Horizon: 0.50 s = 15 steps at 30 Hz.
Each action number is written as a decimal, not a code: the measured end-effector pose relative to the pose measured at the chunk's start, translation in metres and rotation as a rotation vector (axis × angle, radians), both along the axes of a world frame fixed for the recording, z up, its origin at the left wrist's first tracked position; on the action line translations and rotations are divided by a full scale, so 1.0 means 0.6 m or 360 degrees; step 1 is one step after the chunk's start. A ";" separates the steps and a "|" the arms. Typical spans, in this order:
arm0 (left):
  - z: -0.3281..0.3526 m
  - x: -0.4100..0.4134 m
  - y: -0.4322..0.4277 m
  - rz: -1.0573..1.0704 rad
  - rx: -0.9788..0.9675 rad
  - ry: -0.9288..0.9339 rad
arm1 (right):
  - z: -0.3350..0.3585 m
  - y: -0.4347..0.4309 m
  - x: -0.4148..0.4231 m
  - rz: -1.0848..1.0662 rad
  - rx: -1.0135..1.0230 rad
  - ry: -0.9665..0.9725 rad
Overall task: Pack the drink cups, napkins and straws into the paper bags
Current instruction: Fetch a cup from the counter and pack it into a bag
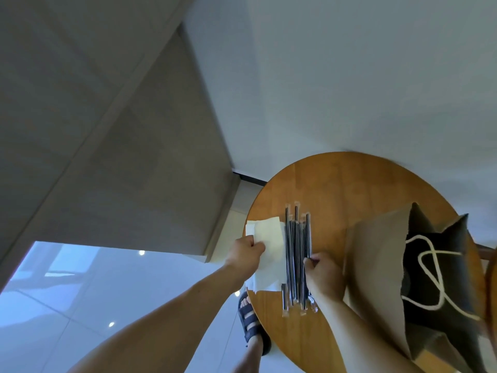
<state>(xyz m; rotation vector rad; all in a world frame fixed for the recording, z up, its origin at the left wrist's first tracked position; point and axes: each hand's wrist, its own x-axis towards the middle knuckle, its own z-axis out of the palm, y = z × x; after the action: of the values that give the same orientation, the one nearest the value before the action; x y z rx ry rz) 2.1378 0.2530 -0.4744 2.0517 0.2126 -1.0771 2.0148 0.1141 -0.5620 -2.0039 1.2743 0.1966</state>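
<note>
The napkins [269, 238] lie at the table's [349, 184] 9 o'clock edge, the left hand [246, 251] pinching the top sheet. The straws [298, 243] lie mid-table, the right hand [322, 275] curled on a few at their near end. Best to peel off a single sheet and straw, then carry both to the open bag [376, 265] at 3 o'clock. The round wooden table stands on glossy pale tiles [80, 292] beside a white wall [349, 76].

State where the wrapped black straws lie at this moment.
In the head view, the straws lie on the round wooden table, between the white napkins on their left and the open paper bag on their right; the right hand pinches them.
</note>
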 end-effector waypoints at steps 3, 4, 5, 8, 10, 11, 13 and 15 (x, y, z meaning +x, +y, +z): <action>0.016 0.001 -0.007 0.0043 -0.0020 -0.0002 | 0.038 0.011 0.006 -0.0109 0.0177 -0.0365; 0.023 0.003 -0.011 0.0060 -0.0040 -0.0002 | 0.058 0.017 0.009 -0.0097 0.0244 -0.0504; 0.033 0.006 -0.015 0.0073 -0.0067 -0.0004 | 0.079 0.024 0.013 -0.0049 0.0288 -0.0623; 0.071 0.018 -0.027 0.0106 -0.0165 -0.0039 | 0.138 0.042 0.029 0.0098 0.0399 -0.0837; 0.098 0.025 -0.035 0.0140 -0.0269 -0.0066 | 0.171 0.043 0.040 0.0133 0.0431 -0.0882; 0.111 0.028 -0.038 0.0145 -0.0333 -0.0078 | 0.183 0.041 0.044 0.0139 0.0452 -0.0889; 0.137 0.031 -0.044 0.0107 -0.0454 -0.0092 | 0.204 0.034 0.049 0.0186 0.0441 -0.0880; 0.158 0.031 -0.048 0.0036 -0.0525 -0.0132 | 0.222 0.026 0.053 0.0191 0.0424 -0.0878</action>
<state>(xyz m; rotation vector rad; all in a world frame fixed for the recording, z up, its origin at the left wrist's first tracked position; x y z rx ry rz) 2.1567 0.2241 -0.3793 1.7880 0.0139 -0.9416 2.0466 0.1295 -0.4285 -1.7375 0.7373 -0.1214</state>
